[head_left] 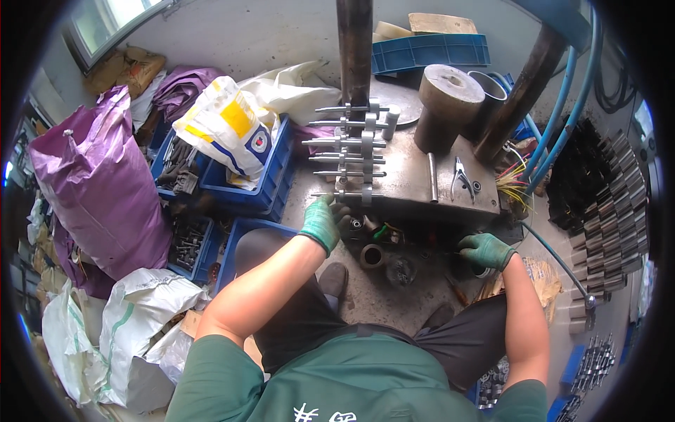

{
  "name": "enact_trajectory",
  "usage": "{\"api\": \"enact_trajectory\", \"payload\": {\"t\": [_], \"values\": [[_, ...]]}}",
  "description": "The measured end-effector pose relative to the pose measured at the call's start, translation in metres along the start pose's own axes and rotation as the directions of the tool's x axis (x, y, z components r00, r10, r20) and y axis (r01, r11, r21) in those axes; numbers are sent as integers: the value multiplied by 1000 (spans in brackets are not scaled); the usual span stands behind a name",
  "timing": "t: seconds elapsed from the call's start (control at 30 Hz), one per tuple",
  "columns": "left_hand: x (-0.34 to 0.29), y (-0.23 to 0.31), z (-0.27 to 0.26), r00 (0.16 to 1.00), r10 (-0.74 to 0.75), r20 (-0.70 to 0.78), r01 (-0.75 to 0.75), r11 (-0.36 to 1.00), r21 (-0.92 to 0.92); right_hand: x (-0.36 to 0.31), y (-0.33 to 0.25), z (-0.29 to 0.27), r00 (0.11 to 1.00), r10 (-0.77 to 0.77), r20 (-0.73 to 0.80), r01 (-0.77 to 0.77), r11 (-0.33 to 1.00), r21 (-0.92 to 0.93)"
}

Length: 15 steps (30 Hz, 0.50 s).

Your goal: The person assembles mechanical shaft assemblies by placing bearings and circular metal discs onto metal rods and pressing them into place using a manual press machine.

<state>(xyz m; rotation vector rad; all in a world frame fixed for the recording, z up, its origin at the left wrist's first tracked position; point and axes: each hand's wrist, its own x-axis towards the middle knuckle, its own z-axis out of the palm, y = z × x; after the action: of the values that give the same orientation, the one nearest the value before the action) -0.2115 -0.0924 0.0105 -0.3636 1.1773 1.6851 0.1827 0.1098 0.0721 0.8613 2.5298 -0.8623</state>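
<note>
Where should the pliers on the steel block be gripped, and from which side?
I'd take the pliers by both handles, right hand coming from the near side, slightly above. They seem to lie flat on the steel block, narrow end pointing away and handles spread toward its near edge; a small ring sits close on their right.

On the tabletop [406, 179], a row of shafts [330, 143] lies along the left edge (their tips reach out past it). The left hand [325, 221] is at the front-left corner, by the nearest shaft. Pliers [461, 177] lie near the front-right corner, a rod [433, 177] to their left, a cylinder [444, 116] behind. The right hand [486, 252] is before the front edge. Left of the tabletop, a bag [223, 126] rests in a crate [271, 186]; farther left stands a sack [102, 190].
</note>
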Motion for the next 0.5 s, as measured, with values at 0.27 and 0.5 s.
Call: {"api": "enact_trajectory", "payload": {"t": [0.27, 0.5], "values": [[-142, 114, -57, 817, 359, 451, -198, 909, -367, -12, 2, -10, 981, -5, -193, 29, 992, 121], [-23, 125, -264, 740, 665, -102, -637, 742, 212, -17, -7, -6, 976, 27, -216, 13, 983, 185]]}}
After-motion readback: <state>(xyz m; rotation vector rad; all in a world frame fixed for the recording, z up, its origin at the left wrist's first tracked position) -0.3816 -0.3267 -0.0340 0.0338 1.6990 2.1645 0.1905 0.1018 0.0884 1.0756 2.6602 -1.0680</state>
